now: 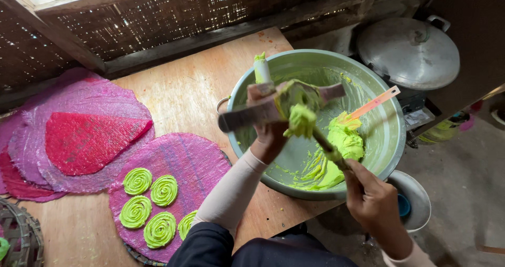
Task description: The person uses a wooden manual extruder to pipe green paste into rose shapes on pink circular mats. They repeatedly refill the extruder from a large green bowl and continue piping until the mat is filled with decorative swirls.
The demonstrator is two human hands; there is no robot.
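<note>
Head view: the left hand [268, 127] grips a press tool [284, 101] above the large green basin [392, 135], while the right hand [371, 190] is clenched on a spoon handle [329, 148] carrying green dough [301, 121] into the tool. Load in small lumps over the basin so spills fall back. On the near-left, 5 green spirals [138, 181] sit on a purple round mat [194, 162].

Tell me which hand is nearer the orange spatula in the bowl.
Right. The right hand is below the orange spatula, at the bowl rim, holding a stick; the left hand is farther left, gripping a dough press.
</note>
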